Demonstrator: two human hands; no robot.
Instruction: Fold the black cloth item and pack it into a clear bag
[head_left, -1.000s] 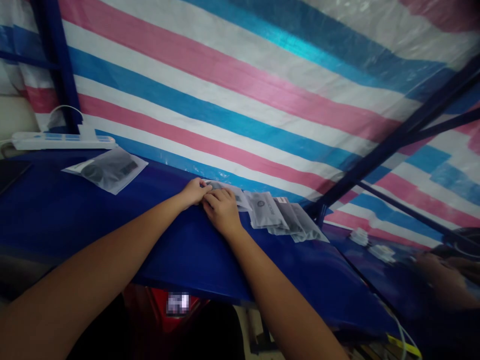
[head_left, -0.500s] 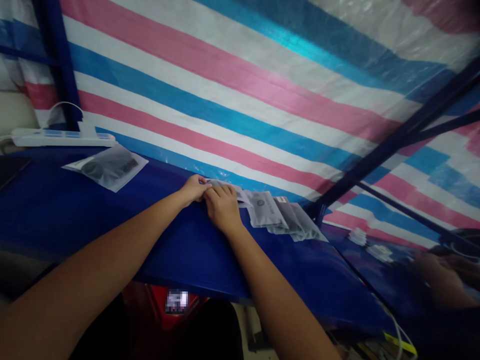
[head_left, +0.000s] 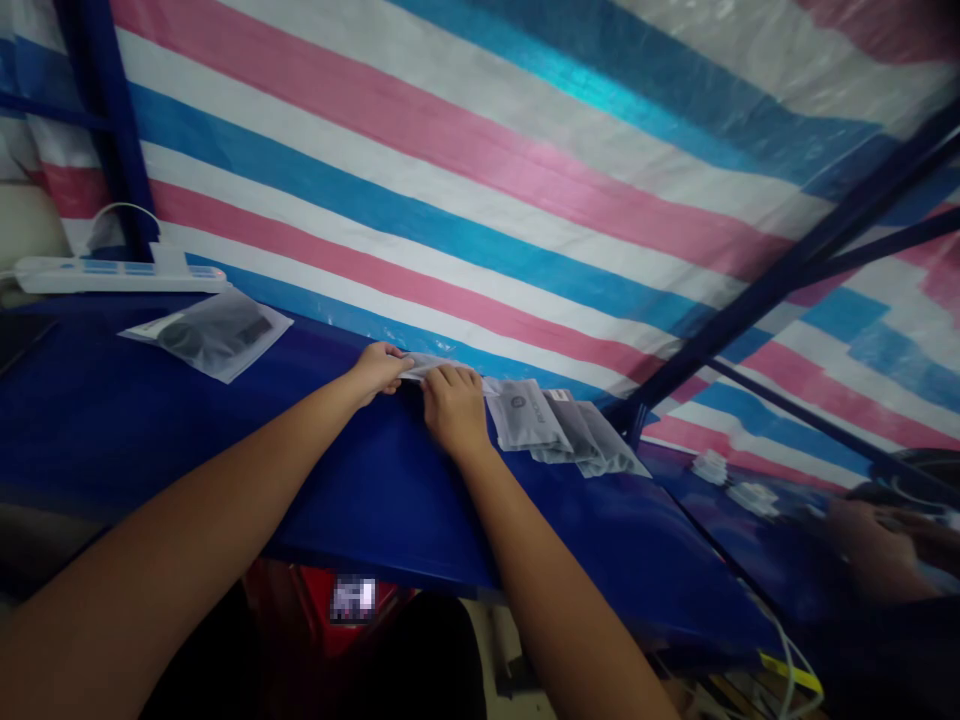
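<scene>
Dim light leaves the space beneath the blue table (head_left: 375, 490) nearly black. Above the table, the striped sheet (head_left: 420, 210) carries a bright band of glare. Right of the table, a co-worker's hand (head_left: 874, 540) is shadowed and blurred; below it, a pixelated patch (head_left: 352, 599) hides detail.

Five visible pouches (head_left: 527, 418), one power strip (head_left: 112, 277), person's two hands (head_left: 455, 408).

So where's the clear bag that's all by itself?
In the head view, the lone bag lies toward the back on the left side of the blue table, just in front of the white power strip.
</scene>
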